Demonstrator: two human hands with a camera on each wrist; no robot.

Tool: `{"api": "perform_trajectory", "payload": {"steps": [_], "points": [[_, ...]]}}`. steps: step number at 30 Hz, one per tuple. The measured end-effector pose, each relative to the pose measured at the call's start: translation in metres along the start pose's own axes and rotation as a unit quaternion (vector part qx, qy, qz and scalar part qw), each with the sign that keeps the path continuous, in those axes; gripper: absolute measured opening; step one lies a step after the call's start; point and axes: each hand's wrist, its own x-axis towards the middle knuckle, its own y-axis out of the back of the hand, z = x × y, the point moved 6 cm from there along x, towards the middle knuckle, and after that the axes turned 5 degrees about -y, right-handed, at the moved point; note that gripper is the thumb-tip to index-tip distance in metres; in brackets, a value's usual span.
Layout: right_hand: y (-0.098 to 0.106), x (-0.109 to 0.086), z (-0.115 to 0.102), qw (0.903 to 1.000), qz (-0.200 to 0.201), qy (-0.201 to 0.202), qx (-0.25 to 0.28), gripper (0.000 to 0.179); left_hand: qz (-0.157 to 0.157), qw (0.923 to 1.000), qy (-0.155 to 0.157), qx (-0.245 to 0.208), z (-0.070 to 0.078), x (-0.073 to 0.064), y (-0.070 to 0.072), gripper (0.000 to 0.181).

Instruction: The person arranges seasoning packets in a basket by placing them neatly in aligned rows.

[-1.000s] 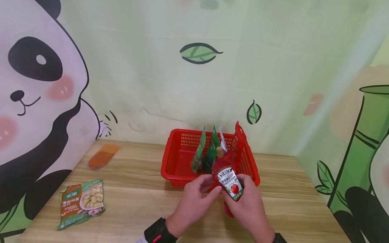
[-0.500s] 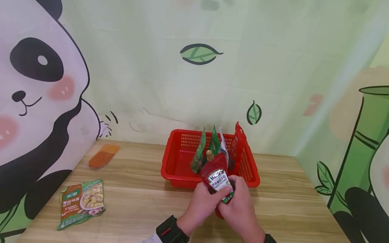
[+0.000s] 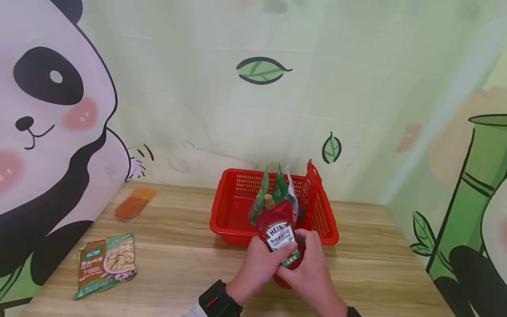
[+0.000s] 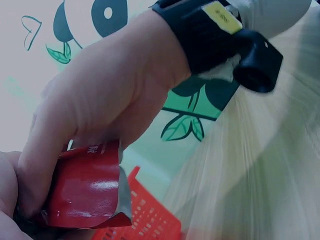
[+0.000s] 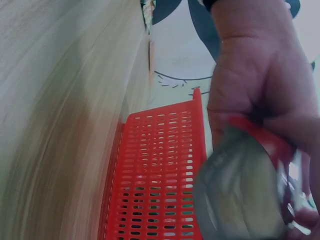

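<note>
Both hands hold a red ketchup pouch (image 3: 277,220) with a gold cap, tilted upward in front of the basket. The left hand (image 3: 263,264) grips its left side, thumb across the label. On the lower right side, the right hand (image 3: 310,268) has its fingers curled round the pouch. In the left wrist view the red, shiny end of the pouch (image 4: 90,190) shows below the left hand (image 4: 110,90). The pouch's silvery base (image 5: 240,195) looks blurred in the right wrist view, under the right hand (image 5: 260,75). Fingers behind the pouch are hidden.
Behind the pouch stands a red plastic basket (image 3: 225,237) with several upright packets, among them a green one (image 3: 259,198) and a red one (image 3: 310,185). A green-brown food packet (image 3: 106,266) and a flat orange packet (image 3: 134,203) lie left on the wooden table (image 3: 174,246).
The ketchup pouch has moved left and turned, cap now up-left. The left hand has gone from a loose hold beside the pouch to gripping it with the thumb over its front.
</note>
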Motion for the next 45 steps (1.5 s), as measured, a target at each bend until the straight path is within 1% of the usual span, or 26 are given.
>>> {"api": "perform_trajectory", "payload": {"steps": [2,4,7,10,14,15,18,22,25,28,30,33,35,41,45], "points": [[0.000,0.000,0.003,0.9991,-0.030,-0.012,0.030,0.083,-0.002,0.9999,0.001,0.015,0.001,0.000,0.004,0.058],[0.001,0.001,0.006,0.9955,-0.062,-0.029,0.066,0.081,-0.011,0.9996,0.003,0.027,0.002,-0.001,0.009,0.059],[0.004,0.004,0.010,0.9866,-0.102,-0.053,0.116,0.073,-0.029,0.9985,0.014,0.045,0.003,-0.002,0.014,0.060],[0.008,0.009,0.012,0.9781,-0.121,-0.072,0.153,0.062,-0.050,0.9967,0.024,0.059,0.003,-0.004,0.018,0.060],[0.013,0.017,0.010,0.9703,-0.146,-0.069,0.180,0.051,-0.090,0.9933,0.026,0.068,0.005,-0.007,0.018,0.060],[0.013,0.018,0.008,0.9675,-0.159,-0.065,0.186,0.050,-0.102,0.9919,0.026,0.070,0.005,-0.008,0.018,0.059],[0.012,0.022,0.005,0.9583,-0.202,-0.056,0.194,0.053,-0.149,0.9856,0.014,0.078,0.007,-0.012,0.014,0.055],[0.006,0.022,0.003,0.9426,-0.265,-0.055,0.196,0.061,-0.214,0.9726,-0.012,0.090,0.009,-0.017,0.008,0.049],[0.002,0.021,0.001,0.9343,-0.293,-0.050,0.197,0.063,-0.243,0.9651,-0.029,0.094,0.010,-0.019,0.005,0.048],[0.000,0.019,-0.001,0.9327,-0.298,-0.044,0.197,0.065,-0.255,0.9618,-0.038,0.092,0.012,-0.020,0.005,0.050],[0.000,0.018,-0.002,0.9343,-0.292,-0.047,0.199,0.066,-0.261,0.9606,-0.039,0.087,0.013,-0.020,0.005,0.051],[0.000,0.016,-0.005,0.9377,-0.282,-0.051,0.197,0.066,-0.269,0.9599,-0.032,0.073,0.015,-0.020,0.005,0.051],[0.001,0.015,-0.008,0.9393,-0.276,-0.045,0.198,0.063,-0.271,0.9598,-0.031,0.066,0.016,-0.020,0.006,0.051],[0.003,0.015,-0.017,0.9430,-0.265,-0.020,0.200,0.057,-0.263,0.9625,-0.036,0.055,0.017,-0.019,0.007,0.046],[0.004,0.018,-0.019,0.9488,-0.249,-0.016,0.193,0.054,-0.246,0.9675,-0.031,0.050,0.017,-0.017,0.010,0.044]]}}
